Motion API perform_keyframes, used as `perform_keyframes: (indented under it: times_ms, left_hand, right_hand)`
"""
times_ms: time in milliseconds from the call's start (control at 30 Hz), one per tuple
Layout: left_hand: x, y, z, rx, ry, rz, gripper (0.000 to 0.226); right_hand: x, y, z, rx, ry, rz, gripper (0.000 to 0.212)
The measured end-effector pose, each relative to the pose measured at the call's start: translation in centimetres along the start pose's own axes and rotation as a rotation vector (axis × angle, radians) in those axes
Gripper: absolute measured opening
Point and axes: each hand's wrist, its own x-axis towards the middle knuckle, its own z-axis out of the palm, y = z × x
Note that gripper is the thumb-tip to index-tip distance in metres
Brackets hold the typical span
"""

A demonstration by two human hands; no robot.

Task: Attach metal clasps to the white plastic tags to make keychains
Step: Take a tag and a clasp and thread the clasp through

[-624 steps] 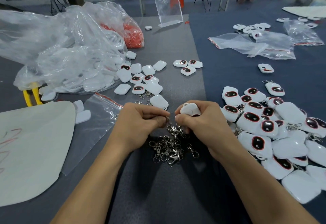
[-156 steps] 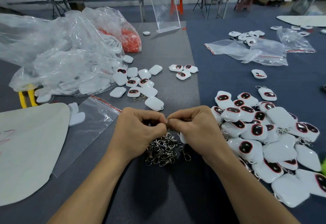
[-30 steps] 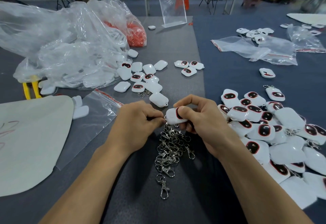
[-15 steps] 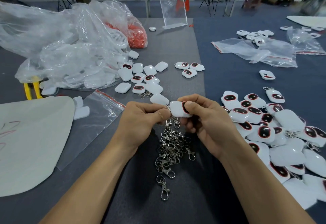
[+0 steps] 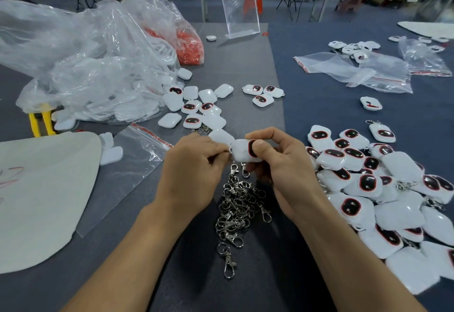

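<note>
Right hand (image 5: pixel 282 171) grips white tag (image 5: pixel 242 153); left hand (image 5: pixel 194 171) pinches at tag's left end, above clasp pile (image 5: pixel 239 203); pinched item hidden.

Grey table (image 5: pixel 245 66) bears tags (image 5: pixel 368 184), clasps (image 5: pixel 239 203), bags (image 5: pixel 86 66).

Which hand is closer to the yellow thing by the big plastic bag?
Left. The left hand is to the right of the yellow thing; the right hand is farther right, beyond the left hand.
</note>
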Motion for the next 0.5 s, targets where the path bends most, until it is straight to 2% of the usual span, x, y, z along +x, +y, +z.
perform_keyframes:
  times_ms: [133,233,300,400,500]
  left_hand:
    - [0.3,0.8,0.2,-0.588,-0.058,-0.408,0.032]
    - [0.4,1.5,0.3,-0.847,-0.079,-0.53,0.029]
    - [0.5,1.9,0.4,-0.929,-0.096,-0.572,0.025]
    - [0.5,1.3,0.3,-0.781,-0.06,-0.525,0.023]
    - [0.1,0.7,0.1,-0.33,-0.062,-0.226,0.006]
  right_hand:
    - [0.2,-0.5,-0.6,0.112,-0.02,0.104,0.022]
    - [0.2,-0.7,-0.8,0.206,-0.041,0.163,0.023]
    - [0.2,-0.7,-0.9,0.221,-0.049,0.167,0.024]
    - [0.2,-0.5,-0.8,0.166,-0.03,0.121,0.028]
    - [0.1,-0.2,-0.6,0.009,0.021,-0.002,0.025]
